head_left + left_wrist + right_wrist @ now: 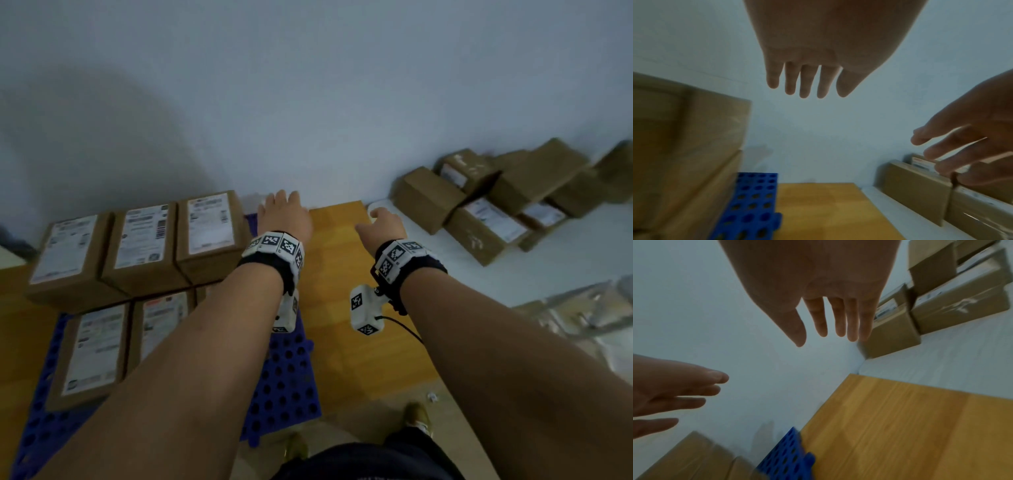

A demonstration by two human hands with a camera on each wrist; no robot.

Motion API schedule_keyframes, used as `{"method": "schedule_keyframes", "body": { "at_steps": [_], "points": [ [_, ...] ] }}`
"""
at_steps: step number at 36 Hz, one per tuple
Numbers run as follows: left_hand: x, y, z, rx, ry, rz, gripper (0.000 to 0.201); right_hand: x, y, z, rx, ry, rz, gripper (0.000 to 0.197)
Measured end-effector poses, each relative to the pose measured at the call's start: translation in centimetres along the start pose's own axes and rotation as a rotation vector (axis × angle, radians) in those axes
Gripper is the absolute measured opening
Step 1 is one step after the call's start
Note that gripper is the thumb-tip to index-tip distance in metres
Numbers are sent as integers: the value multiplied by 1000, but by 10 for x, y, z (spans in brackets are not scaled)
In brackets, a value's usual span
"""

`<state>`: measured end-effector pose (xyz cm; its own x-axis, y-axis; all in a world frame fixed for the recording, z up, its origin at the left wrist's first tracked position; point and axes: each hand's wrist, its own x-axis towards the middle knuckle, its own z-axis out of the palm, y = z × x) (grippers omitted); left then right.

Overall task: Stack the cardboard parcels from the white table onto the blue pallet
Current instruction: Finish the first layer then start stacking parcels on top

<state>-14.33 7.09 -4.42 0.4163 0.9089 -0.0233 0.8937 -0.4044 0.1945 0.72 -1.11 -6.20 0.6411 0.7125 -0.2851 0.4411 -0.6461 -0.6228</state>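
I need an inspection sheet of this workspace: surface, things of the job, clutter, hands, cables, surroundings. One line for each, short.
Surface: white table at right; blue pallet, perforated, at left on the wooden floor.
Job's things: five labelled parcels on the pallet, labels up, in two rows; loose pile of parcels on the table against the wall, some tilted.
Clutter: small white scrap on the floor near the feet; blurred shiny material at the right edge, not identifiable.
Hands: left hand and right hand both empty, fingers extended, above the floor gap between pallet and table.
Cables: black cable from the right wrist camera.
Surroundings: plain pale wall behind everything.
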Motion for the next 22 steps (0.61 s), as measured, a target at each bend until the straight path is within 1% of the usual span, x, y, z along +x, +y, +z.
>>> {"method": "schedule_keyframes", "body": {
  "at_steps": [7, 11, 15, 19, 20, 22],
  "points": [
    [18, 113, 35, -28, -69, 129, 42, 39, 77, -74, -18, 31, 85, 51],
    [27, 179, 53, -74, -82, 153, 39, 64, 121, -117, -39, 42, 121, 38],
    [32, 240, 78, -125, -122, 140, 44, 91, 165, -153, -35, 42, 182, 50],
    [30, 291, 102, -147, -217, 93, 46, 112, 208, -176, 20, 28, 237, 65],
    [29, 302, 108, -156, -244, 77, 45, 117, 218, -181, 12, 23, 247, 65],
    [29, 321, 121, -177, -284, 55, 41, 129, 237, -190, -30, 22, 255, 59]
  ]
}}
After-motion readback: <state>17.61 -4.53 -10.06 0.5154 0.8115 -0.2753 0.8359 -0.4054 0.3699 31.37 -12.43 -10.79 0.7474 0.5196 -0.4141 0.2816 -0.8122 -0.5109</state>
